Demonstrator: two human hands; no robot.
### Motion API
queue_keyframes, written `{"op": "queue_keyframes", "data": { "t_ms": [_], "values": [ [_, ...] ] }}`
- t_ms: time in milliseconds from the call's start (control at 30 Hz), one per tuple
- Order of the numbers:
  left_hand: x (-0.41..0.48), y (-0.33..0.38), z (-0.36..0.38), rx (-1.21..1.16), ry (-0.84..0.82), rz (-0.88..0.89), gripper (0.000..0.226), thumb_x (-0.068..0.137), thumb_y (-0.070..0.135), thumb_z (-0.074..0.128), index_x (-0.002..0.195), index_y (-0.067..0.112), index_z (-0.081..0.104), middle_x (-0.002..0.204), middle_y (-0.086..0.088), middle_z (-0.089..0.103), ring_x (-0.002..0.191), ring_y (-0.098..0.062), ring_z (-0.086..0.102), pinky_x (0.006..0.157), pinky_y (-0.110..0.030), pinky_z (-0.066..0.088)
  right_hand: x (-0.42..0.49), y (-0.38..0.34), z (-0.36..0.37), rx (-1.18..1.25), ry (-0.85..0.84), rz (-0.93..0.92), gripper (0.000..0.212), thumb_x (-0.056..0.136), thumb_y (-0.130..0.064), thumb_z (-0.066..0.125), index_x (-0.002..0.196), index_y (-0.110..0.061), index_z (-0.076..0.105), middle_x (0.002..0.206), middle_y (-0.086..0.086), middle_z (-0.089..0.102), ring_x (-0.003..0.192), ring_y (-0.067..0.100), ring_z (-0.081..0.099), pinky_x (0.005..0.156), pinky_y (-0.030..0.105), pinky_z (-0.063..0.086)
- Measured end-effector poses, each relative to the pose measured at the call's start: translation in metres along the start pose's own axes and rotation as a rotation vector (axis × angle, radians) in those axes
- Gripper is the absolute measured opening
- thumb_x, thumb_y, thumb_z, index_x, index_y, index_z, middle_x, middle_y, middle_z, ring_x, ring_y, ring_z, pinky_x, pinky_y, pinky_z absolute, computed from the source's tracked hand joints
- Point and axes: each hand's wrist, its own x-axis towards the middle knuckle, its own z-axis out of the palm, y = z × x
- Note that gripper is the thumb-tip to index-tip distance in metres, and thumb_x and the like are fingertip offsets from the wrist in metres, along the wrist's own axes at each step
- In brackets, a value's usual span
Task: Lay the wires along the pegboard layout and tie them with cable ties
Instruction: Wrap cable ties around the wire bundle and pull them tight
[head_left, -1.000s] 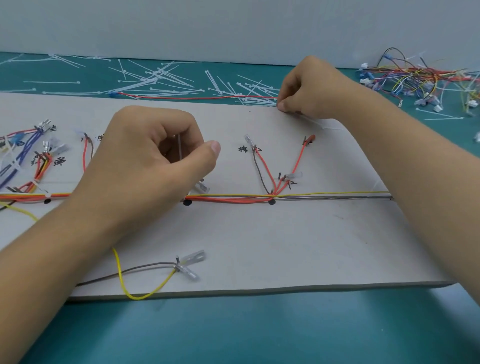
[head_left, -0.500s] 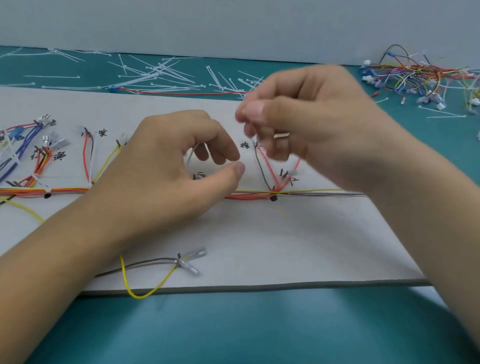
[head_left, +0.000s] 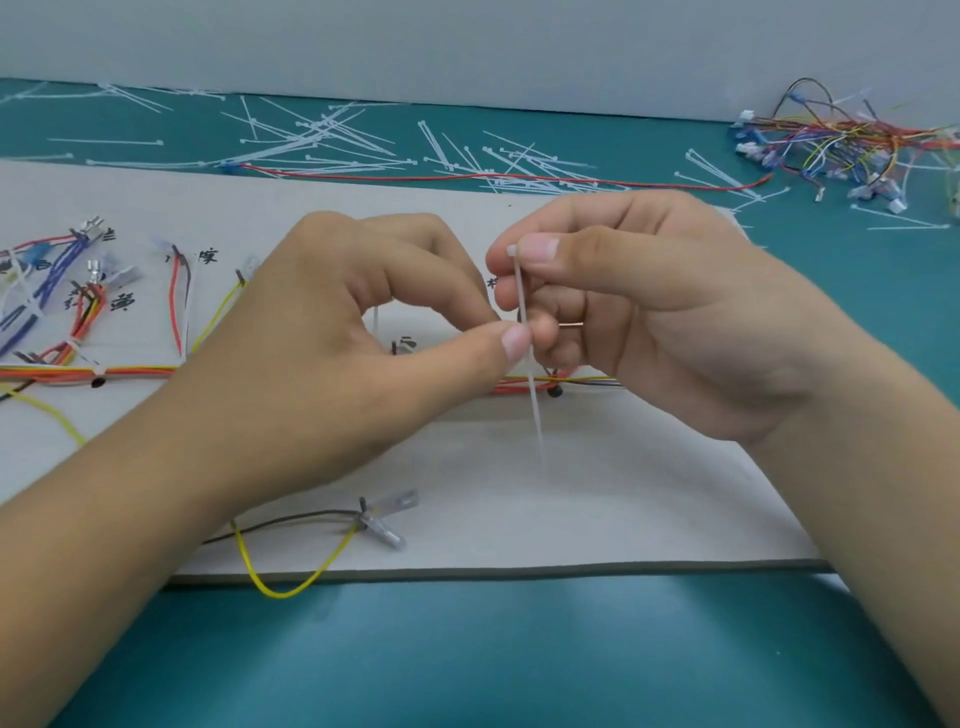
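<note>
Near the front edge of the board (head_left: 597, 514) lay a loose yellow wire (head_left: 291, 590). Above it, both hands met over the wire bundle (head_left: 524, 385). The right hand (head_left: 639, 322) had its grip clamped on the head of a white cable tie (head_left: 525, 338), and the left hand (head_left: 363, 332) pinched its strap lower down. I think the tail should go under the bundle before threading. Spare ties (head_left: 322, 140) lay behind on the desk (head_left: 467, 649).

The counter (head_left: 519, 649) is teal. The board (head_left: 623, 493) on it is pale grey with black marks. The cable tie (head_left: 530, 374) at centre is translucent white, like the loose ties (head_left: 322, 140) at the top. The trunk wires (head_left: 140, 371) run orange, red and yellow; a yellow wire (head_left: 291, 587) loops at lower left.
</note>
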Motion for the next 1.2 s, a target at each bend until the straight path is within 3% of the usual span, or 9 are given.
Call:
{"op": "queue_keyframes", "data": {
  "t_ms": [100,267,400,533,767,933,1100,1200],
  "values": [
    [-0.001,-0.001,0.005,-0.045,-0.011,-0.036,0.008,0.085,0.031,0.078,0.078,0.029,0.08,0.085,0.01,0.071,0.091,-0.014,0.07,0.085,-0.025,0.045,0.001,0.001,-0.001,-0.004,-0.013,0.022,0.014,0.094,-0.012,0.061,0.092,-0.009,0.075,0.082,0.006,0.069,0.063,0.013,0.06,0.054,0.024,0.044],
    [-0.001,-0.001,0.011,-0.029,0.042,-0.037,0.005,0.083,0.029,0.078,0.08,0.033,0.079,0.087,0.012,0.072,0.097,-0.017,0.07,0.086,-0.034,0.047,0.003,0.002,-0.005,0.006,0.024,0.055,0.013,0.095,-0.012,0.06,0.093,-0.008,0.072,0.082,0.006,0.069,0.063,0.013,0.061,0.053,0.023,0.044],
    [-0.002,-0.002,0.012,-0.054,0.029,-0.058,0.006,0.083,0.03,0.08,0.079,0.034,0.077,0.089,0.009,0.073,0.093,-0.012,0.07,0.084,-0.019,0.043,0.004,0.002,-0.003,0.007,0.053,0.071,0.012,0.095,-0.012,0.061,0.09,-0.009,0.072,0.078,0.004,0.066,0.06,0.012,0.058,0.052,0.023,0.042],
    [0.0,-0.003,0.015,-0.01,0.029,-0.065,0.008,0.081,0.031,0.079,0.077,0.037,0.075,0.09,0.007,0.074,0.093,-0.016,0.067,0.079,-0.016,0.039,0.004,0.003,-0.002,0.004,0.076,0.075,0.011,0.096,-0.01,0.06,0.089,-0.007,0.069,0.074,0.003,0.063,0.059,0.011,0.055,0.053,0.024,0.039],
    [0.001,-0.002,0.019,0.006,0.03,-0.037,0.007,0.084,0.027,0.077,0.078,0.03,0.075,0.088,0.013,0.071,0.089,0.001,0.065,0.08,-0.008,0.036,0.004,0.003,-0.001,0.018,0.082,0.071,0.012,0.097,-0.005,0.059,0.091,-0.004,0.069,0.074,0.005,0.065,0.06,0.009,0.058,0.052,0.02,0.048],
    [0.0,-0.003,0.019,0.006,0.015,-0.074,0.012,0.082,0.026,0.075,0.072,0.031,0.072,0.088,0.012,0.069,0.095,-0.012,0.067,0.081,-0.03,0.048,0.003,0.001,-0.002,-0.03,0.059,0.075,0.011,0.095,-0.001,0.061,0.09,-0.004,0.071,0.076,0.008,0.066,0.059,0.012,0.059,0.053,0.021,0.048],
    [0.001,-0.003,0.018,0.029,-0.009,-0.09,0.012,0.082,0.026,0.073,0.072,0.03,0.071,0.088,0.011,0.068,0.102,-0.018,0.064,0.087,-0.034,0.046,0.002,0.0,-0.005,-0.068,0.052,0.064,0.014,0.092,0.005,0.06,0.09,-0.003,0.071,0.075,0.012,0.067,0.061,0.016,0.063,0.055,0.023,0.05],
    [0.001,-0.003,0.017,0.029,-0.016,-0.094,0.013,0.082,0.026,0.072,0.071,0.031,0.069,0.087,0.011,0.067,0.099,-0.013,0.062,0.083,-0.026,0.043,0.002,-0.002,-0.005,-0.081,0.034,0.055,0.012,0.09,0.007,0.062,0.092,0.0,0.071,0.075,0.013,0.068,0.064,0.018,0.065,0.056,0.023,0.052]
  ]
}}
